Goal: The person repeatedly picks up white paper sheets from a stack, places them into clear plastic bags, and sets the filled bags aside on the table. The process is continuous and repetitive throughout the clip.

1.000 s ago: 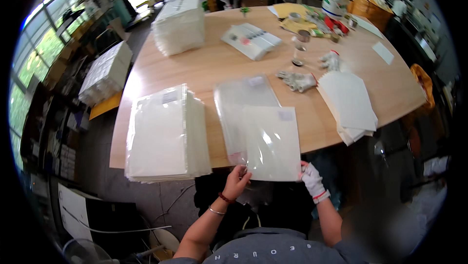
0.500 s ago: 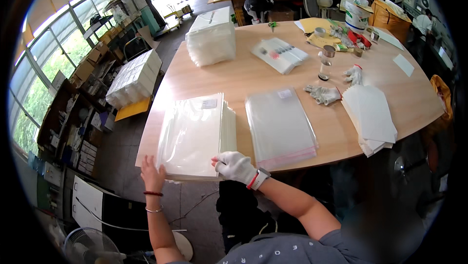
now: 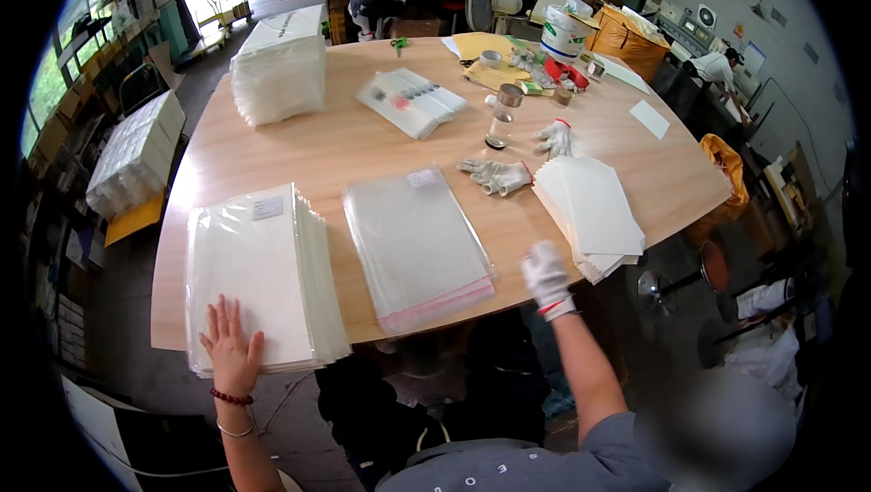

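Note:
My left hand point(image 3: 232, 344), bare, rests with fingers spread on the near end of a tall stack of white sheets in clear sleeves point(image 3: 238, 260). Over the table's near edge is my right hand point(image 3: 546, 276), in a white knitted glove. Motion smears its fingers, and I cannot make out whether they hold anything. To its left lies a pile of clear plastic bags point(image 3: 413, 242) with pinkish strips along the near edge. Just beyond it on the right, a fanned pile of white card sheets point(image 3: 594, 206) reaches the table edge.
Two loose work gloves point(image 3: 497, 176) lie near a tape dispenser point(image 3: 501, 118). Farther back are printed plastic bags point(image 3: 413, 102), a tall bundle of sheets point(image 3: 279, 70), green scissors point(image 3: 398, 43) and a white bucket point(image 3: 564, 36). A stool point(image 3: 712, 265) stands right; people work beyond.
My right hand has left the sleeved stack and swung right toward the white card pile. My left hand has shifted from the stack's left corner onto its top. The view has turned right.

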